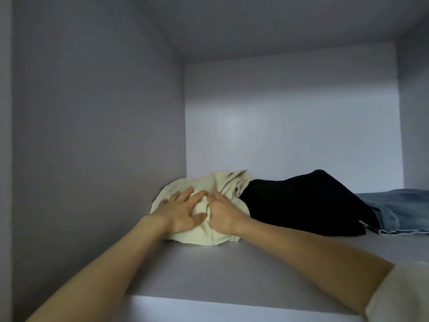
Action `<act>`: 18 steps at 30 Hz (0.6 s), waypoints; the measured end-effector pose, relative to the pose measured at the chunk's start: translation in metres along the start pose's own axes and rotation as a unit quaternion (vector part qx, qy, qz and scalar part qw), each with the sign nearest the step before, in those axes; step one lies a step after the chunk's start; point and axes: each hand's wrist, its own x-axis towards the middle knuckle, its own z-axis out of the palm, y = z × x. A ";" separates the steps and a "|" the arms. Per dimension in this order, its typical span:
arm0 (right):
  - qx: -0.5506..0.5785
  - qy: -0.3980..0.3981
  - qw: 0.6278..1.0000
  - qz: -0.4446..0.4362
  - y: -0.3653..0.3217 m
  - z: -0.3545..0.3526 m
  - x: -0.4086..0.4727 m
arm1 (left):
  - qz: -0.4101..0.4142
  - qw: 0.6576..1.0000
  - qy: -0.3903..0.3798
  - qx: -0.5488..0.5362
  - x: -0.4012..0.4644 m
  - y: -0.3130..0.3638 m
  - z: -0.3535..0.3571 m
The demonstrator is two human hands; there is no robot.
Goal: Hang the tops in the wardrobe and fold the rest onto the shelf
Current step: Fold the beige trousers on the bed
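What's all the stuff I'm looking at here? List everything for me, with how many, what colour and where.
cream garment: one, cream, bundled at the left end of the shelf by the side wall, under both hands
black garment: one, black, lying right of the cream one and touching it
jeans: one pair, light blue denim, at the right end beside the black garment
shelf: one, pale lilac-grey, bearing all three garments
wardrobe walls: pale lilac-grey, left side, back and top
left hand: one, fingers spread flat on the cream garment
right hand: one, resting on the cream garment; cream sleeve at the forearm
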 end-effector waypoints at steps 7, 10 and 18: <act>-0.369 -0.019 0.929 0.001 0.051 -0.021 -0.026 | -0.043 0.997 -0.063 -0.001 -0.001 -0.005 0.008; -0.385 -0.048 0.922 0.007 0.058 -0.019 -0.037 | -0.044 0.995 -0.076 0.036 -0.006 -0.004 0.014; -0.262 0.019 0.963 0.052 0.024 -0.044 -0.020 | 0.020 0.999 0.013 -0.043 -0.008 -0.001 -0.012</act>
